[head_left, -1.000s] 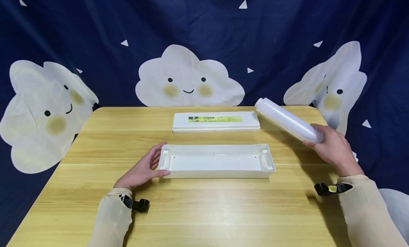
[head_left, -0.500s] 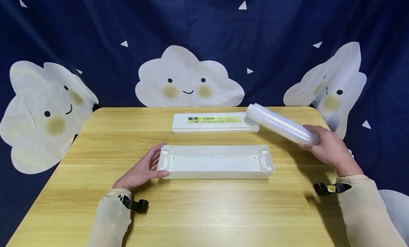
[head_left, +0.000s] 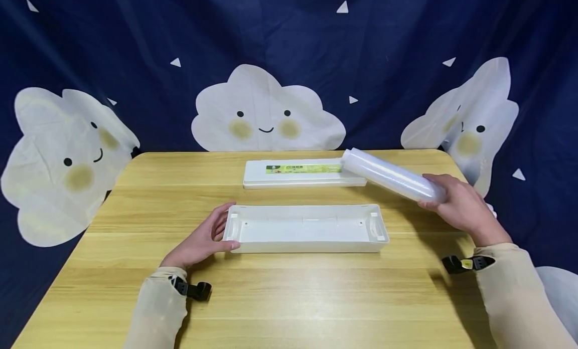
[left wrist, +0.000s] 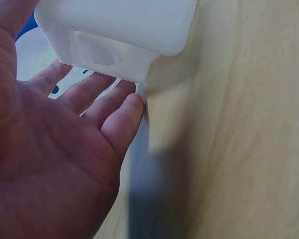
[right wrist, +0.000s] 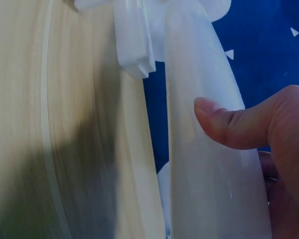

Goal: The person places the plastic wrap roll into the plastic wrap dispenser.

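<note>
Navy cloud-print curtain (head_left: 375,38) behind a pale wood-grain table (head_left: 316,299). Grasps a translucent cylindrical film roll (head_left: 393,177) aloft in the right hand (head_left: 465,206), near a flat white labelled lid (head_left: 293,179); clasps an open, oblong white plastic tray (head_left: 307,246) in the left hand (head_left: 203,242) (thumb in front, fingers behind). Apparently a carrying step; presumably calls for levelling the roll above the tray next.

I'm looking at a curtained-off nook, room type unclear: a navy curtain (head_left: 298,30) printed with smiling clouds (head_left: 266,98) hangs past the far edge and side edges of a wood-grain counter (head_left: 316,299).
</note>
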The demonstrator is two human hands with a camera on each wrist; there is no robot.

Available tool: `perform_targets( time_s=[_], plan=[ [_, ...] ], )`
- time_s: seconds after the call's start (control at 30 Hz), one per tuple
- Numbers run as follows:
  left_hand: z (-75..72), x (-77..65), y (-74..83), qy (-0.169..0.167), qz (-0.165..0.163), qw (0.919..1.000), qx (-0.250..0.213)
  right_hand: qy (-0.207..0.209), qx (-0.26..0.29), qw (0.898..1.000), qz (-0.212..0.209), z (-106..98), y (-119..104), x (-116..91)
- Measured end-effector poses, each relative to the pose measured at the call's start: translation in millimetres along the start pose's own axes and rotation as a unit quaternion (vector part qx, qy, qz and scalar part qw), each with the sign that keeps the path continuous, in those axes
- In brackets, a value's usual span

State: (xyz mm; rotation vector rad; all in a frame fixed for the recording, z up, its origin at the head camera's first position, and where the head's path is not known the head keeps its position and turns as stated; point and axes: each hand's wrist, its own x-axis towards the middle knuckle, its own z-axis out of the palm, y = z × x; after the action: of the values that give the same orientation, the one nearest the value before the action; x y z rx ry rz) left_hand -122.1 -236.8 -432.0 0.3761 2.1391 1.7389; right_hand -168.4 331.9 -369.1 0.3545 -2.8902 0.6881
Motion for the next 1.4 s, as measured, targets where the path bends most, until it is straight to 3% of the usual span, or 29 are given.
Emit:
perform_targets(
  time_s=[0.53,1.03,1.4],
  plan=[
    [-0.5,1.3,1.6,0.002,0.006,1.0,-0.006,-0.01,-0.005,1.0,-0.008,-3.6,-10.6,6.9],
    [-2.1,2.9,3.0,0.0,-0.01,1.0,0.0,-0.017,-0.022,0.998,-0.056,-7.7,-23.2,15.0],
    [-0.1,0.2,-0.9,-0.005,-0.008,0.9998,-0.018,-0.031,-0.005,0.997,-0.067,-1.5,-32.1,15.4]
  ],
)
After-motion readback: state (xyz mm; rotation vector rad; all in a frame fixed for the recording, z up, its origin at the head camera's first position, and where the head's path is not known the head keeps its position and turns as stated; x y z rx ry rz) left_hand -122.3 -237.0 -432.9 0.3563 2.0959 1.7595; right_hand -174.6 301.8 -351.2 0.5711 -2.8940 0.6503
